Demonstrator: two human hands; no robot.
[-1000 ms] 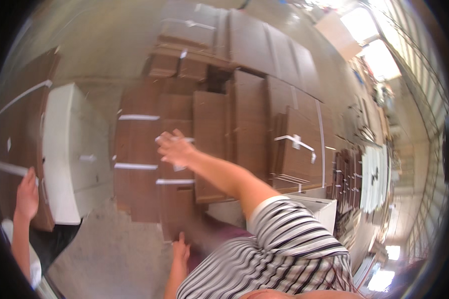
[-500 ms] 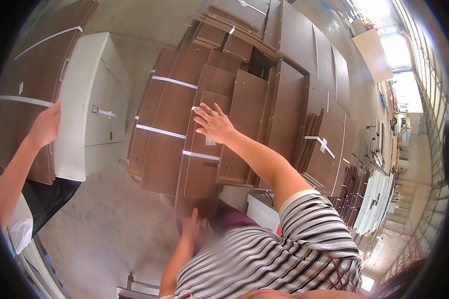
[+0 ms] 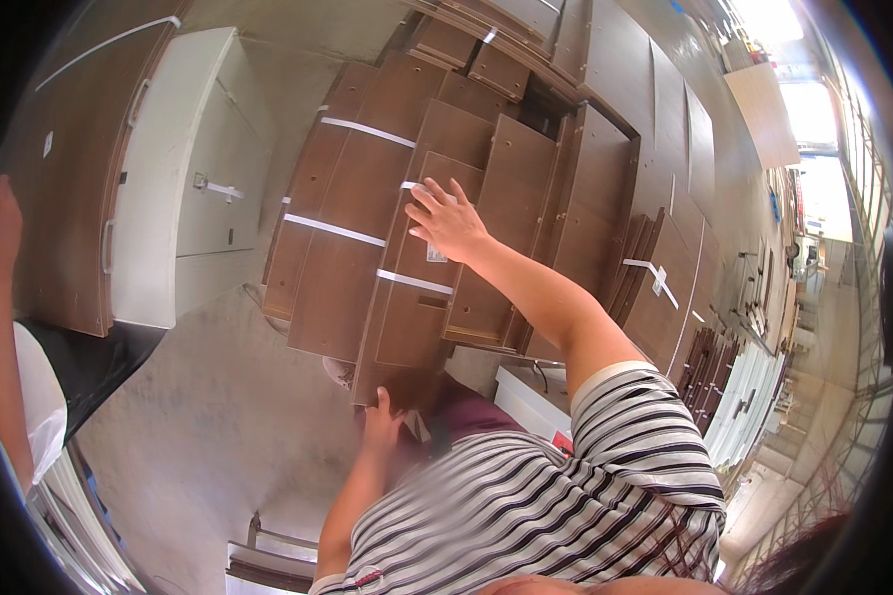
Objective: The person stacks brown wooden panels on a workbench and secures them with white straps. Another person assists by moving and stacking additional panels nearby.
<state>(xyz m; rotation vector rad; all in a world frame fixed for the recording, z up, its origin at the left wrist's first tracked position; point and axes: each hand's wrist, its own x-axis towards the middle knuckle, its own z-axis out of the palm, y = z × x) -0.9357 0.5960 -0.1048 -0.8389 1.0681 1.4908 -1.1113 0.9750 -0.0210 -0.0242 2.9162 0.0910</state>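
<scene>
A long bundle of brown wood-grain panels (image 3: pixel 399 342), bound with white straps, lies in front of me, its near end toward my body. My left hand (image 3: pixel 382 421) grips the corner of that near end, thumb on top and the other fingers hidden below. Farther along, my right hand (image 3: pixel 449 220) rests on the same bundle with fingers spread, beside a strap. It partly covers a white label (image 3: pixel 437 254) and a smaller panel on top. Left of the bundle, wider brown panels (image 3: pixel 329 268) lie under two white straps (image 3: pixel 335 230).
More brown panel stacks (image 3: pixel 590 188) stand to the right and beyond. At left are a white cabinet (image 3: pixel 193 178) and a tall brown panel stack (image 3: pixel 79 178), with a co-worker's hand (image 3: pixel 3 223) at its far side. A white box (image 3: pixel 526 412) sits near my legs.
The view has shifted, so the panels appear higher and farther right. The co-worker's hand has moved left, and the lower strap no longer crosses their stack. My hands keep their places on the bundle.
</scene>
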